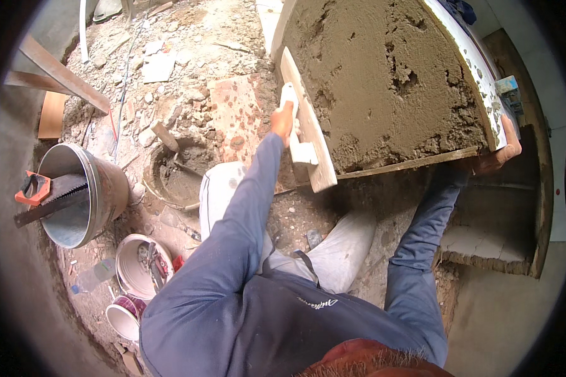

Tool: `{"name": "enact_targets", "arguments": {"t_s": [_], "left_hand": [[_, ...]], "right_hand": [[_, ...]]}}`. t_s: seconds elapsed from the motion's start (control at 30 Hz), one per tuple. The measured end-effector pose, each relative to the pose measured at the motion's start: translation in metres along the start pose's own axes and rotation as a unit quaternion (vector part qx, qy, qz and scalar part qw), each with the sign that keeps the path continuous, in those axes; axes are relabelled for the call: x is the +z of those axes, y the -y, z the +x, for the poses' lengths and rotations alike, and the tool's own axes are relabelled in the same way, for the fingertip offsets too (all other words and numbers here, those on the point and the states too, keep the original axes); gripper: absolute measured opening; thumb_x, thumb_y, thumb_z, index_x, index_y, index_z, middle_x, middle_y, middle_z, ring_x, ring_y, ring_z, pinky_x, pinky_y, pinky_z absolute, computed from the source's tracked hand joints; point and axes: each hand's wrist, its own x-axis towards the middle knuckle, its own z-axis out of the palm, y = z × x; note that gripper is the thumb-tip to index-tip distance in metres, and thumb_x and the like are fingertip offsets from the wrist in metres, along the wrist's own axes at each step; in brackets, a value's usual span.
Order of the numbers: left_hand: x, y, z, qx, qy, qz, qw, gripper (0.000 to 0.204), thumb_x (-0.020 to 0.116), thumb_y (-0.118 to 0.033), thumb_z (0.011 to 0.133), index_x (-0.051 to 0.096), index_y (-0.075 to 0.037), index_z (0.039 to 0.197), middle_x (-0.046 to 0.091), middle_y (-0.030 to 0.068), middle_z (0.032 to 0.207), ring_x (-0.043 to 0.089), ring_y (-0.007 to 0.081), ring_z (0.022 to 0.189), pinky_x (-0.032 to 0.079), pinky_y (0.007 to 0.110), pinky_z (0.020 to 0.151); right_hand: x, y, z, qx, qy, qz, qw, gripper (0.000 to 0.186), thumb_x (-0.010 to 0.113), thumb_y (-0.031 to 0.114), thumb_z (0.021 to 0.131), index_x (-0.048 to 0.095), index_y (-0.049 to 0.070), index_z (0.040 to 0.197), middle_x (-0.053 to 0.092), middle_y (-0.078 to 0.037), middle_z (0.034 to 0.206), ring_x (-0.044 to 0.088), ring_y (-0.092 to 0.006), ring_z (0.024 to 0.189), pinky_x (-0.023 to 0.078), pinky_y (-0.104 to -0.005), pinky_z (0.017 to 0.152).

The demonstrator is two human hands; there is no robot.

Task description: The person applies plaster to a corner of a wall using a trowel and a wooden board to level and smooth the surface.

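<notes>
My left hand (282,121) grips the white handle of a long wooden float (316,157), which stands at a slant along the left edge of a mortar-coated slab (383,88). The mortar is rough, with holes and cracks toward its right side. My right hand (504,141) is wrapped round the lower right corner of the slab, by its white, speckled edge (489,100) and the thin wooden strip (415,162) along the bottom.
A bucket of mortar (179,185) with a wooden-handled tool sits left of my legs. Further left are a large bucket (110,201) with a saw, smaller buckets (138,279) and a plastic bottle (94,276). Rubble covers the floor, planks (69,75) lean upper left, and a tiled recess (484,245) is right.
</notes>
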Motion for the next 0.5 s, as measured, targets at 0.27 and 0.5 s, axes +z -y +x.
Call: {"name": "enact_targets", "arguments": {"t_s": [0.27,0.5], "left_hand": [[0.089,-0.12,-0.082,0.271,0.114,0.083,0.952,0.038,0.064,-0.039,0.099,0.055,-0.002,0.107,0.057,0.0035,0.068,0.052,0.0107,0.049,0.043,0.027,0.039],[0.038,-0.086,0.035,0.175,0.006,0.128,0.976,0.047,0.059,-0.04,0.1,0.055,0.004,0.115,0.056,0.0088,0.076,0.054,0.0115,0.054,0.047,0.027,0.04]], "right_hand": [[-0.007,0.005,0.003,-0.035,0.04,-0.033,0.998,0.064,0.057,0.058,0.098,0.054,-0.003,0.117,0.068,-0.019,0.106,0.073,-0.0239,0.089,0.063,-0.0335,0.072],[-0.004,-0.019,-0.006,-0.02,0.03,0.012,0.999,0.067,0.05,0.058,0.1,0.052,-0.006,0.12,0.068,-0.021,0.107,0.072,-0.0254,0.09,0.063,-0.0354,0.074]]}}
